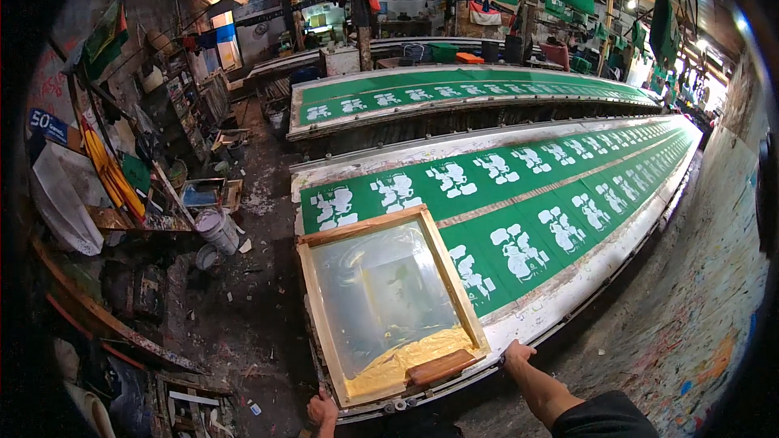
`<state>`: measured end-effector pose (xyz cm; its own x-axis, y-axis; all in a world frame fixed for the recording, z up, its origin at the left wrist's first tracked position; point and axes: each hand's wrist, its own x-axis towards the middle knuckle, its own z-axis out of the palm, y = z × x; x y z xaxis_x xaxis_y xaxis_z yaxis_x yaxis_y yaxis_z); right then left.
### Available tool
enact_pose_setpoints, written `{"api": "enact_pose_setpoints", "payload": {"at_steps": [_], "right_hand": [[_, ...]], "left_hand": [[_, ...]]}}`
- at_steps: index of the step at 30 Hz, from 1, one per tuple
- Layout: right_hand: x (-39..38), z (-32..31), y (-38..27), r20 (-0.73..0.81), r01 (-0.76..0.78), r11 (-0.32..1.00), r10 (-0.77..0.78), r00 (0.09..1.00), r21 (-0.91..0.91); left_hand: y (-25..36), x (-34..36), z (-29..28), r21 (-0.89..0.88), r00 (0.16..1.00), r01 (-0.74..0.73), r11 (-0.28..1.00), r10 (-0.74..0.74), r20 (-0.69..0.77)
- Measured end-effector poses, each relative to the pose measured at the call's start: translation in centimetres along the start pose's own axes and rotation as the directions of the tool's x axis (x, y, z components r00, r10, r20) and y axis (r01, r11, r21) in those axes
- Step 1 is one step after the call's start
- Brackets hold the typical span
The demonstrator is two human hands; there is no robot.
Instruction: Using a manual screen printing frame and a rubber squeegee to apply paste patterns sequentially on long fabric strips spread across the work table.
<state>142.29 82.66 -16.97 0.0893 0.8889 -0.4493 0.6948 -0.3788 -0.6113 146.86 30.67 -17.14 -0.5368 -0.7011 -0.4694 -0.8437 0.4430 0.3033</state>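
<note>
Along the near end of the long printing table (568,296) lies a wooden screen frame (388,302), flat on the green cloth (487,195) that carries rows of white prints. Yellow ink (402,363) is pooled along the frame's near edge, and a wooden squeegee (441,367) rests in it, just inside the rail. A second table (454,93) with the same green cloth runs parallel farther back. On the floor to the left stand a white bucket (217,229) and scattered clutter, well apart from the frame. Right hand (517,352) grips the table's edge just beside the frame's near right corner, fingers curled over it. Left hand (322,410) sits at the frame's near left corner, touching it; whether it is clenched I cannot tell.
</note>
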Motion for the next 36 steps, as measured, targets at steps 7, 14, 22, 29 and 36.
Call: {"api": "enact_pose_setpoints", "payload": {"at_steps": [7, 14, 22, 29, 36], "right_hand": [[1.1, 0.5, 0.4, 0.002, -0.016, 1.0, 0.016, 1.0, -0.015], [1.0, 0.5, 0.4, 0.006, 0.015, 1.0, -0.015, 1.0, -0.014], [2.2, 0.9, 1.1, 0.046, 0.015, 1.0, -0.015, 0.999, 0.0], [3.5, 1.7, 1.8, 0.045, 0.004, 1.0, -0.005, 0.999, 0.029], [1.6, 0.8, 0.8, 0.02, 0.007, 1.0, -0.007, 1.0, 0.016]], "left_hand": [[0.5, -1.2, -0.4, 0.06, 0.992, -0.072, 0.996, 0.077, -0.104], [0.5, -1.3, -0.6, 0.05, 0.993, -0.089, 0.995, 0.092, -0.078], [-0.3, 0.3, 0.7, 0.034, 0.995, -0.075, 0.997, 0.077, -0.057], [-0.5, 0.1, 1.1, 0.044, 0.992, -0.095, 0.994, 0.099, -0.077], [0.4, -0.9, -0.3, 0.011, 0.999, -0.041, 0.999, 0.042, -0.031]]}}
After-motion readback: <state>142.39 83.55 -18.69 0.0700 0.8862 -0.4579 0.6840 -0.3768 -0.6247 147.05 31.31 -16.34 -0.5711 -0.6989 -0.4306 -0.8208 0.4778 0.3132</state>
